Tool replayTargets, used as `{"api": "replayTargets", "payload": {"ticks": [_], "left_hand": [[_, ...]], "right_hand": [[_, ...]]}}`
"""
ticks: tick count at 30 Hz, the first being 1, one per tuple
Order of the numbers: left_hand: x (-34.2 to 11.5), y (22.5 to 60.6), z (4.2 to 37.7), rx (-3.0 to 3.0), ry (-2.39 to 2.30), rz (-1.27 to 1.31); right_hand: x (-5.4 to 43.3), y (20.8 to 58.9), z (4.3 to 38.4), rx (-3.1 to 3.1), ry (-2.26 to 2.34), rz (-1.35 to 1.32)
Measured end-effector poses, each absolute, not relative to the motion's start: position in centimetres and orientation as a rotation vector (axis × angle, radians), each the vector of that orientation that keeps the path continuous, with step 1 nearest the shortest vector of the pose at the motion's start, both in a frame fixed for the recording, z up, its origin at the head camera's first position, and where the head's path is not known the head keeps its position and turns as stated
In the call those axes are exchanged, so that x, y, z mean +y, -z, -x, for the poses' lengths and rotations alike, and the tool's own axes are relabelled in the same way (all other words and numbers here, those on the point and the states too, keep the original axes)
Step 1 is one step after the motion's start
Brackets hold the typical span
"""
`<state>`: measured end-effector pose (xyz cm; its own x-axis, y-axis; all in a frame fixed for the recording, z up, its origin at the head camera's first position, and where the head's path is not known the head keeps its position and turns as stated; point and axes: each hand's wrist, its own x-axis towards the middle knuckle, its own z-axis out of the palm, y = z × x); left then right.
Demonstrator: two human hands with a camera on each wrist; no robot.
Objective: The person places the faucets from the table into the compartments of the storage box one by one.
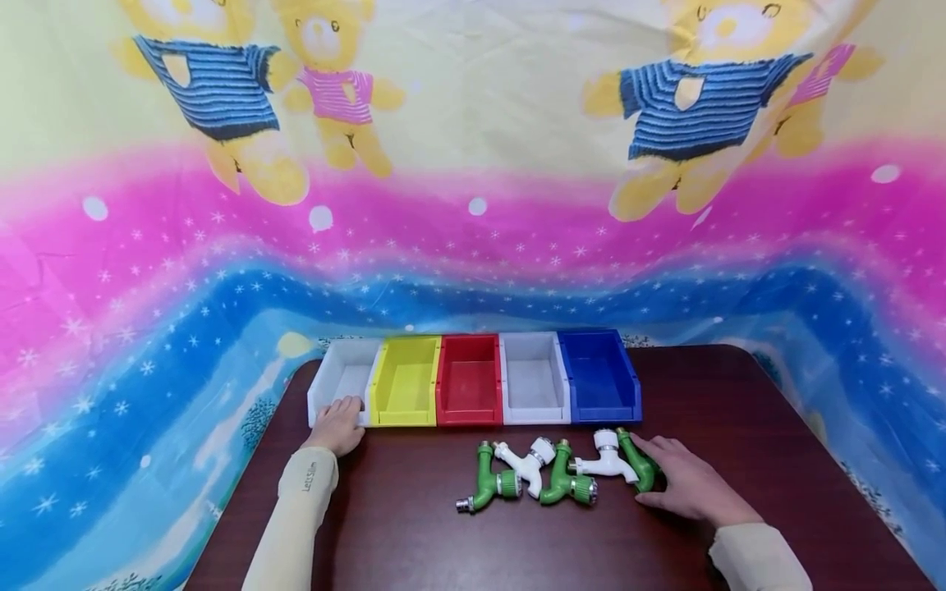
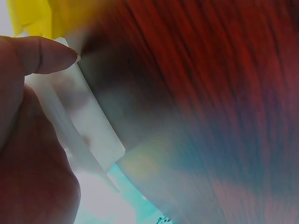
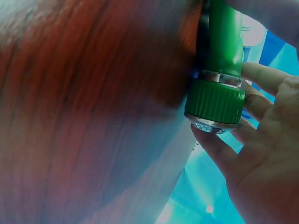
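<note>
Your right hand (image 1: 687, 480) grips the rightmost green tap (image 1: 641, 466), on the table (image 1: 414, 533); your left hand (image 1: 337, 427) pinches the leftmost white bin (image 1: 325, 379) by its lip; grasping seems the step; the next calls, presumably, for lifting clear of the adjacent white tap (image 1: 606, 467).

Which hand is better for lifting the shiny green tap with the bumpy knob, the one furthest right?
Probably the right hand: it is curled around that shiny green tap. The left hand is farther off, at the front edge of the leftmost white plastic bin.
</note>
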<state>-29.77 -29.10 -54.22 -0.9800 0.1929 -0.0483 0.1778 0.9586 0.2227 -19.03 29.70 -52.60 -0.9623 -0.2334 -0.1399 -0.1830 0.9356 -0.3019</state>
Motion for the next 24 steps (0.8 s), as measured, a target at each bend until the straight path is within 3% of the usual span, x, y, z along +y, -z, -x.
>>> {"api": "replayTargets", "payload": {"ticks": [24], "left_hand": [[-29.0, 54.3, 30.0, 3.038, -0.307, -0.278]], "right_hand": [[30.0, 50.0, 19.4, 3.016, 0.456, 0.458]]}}
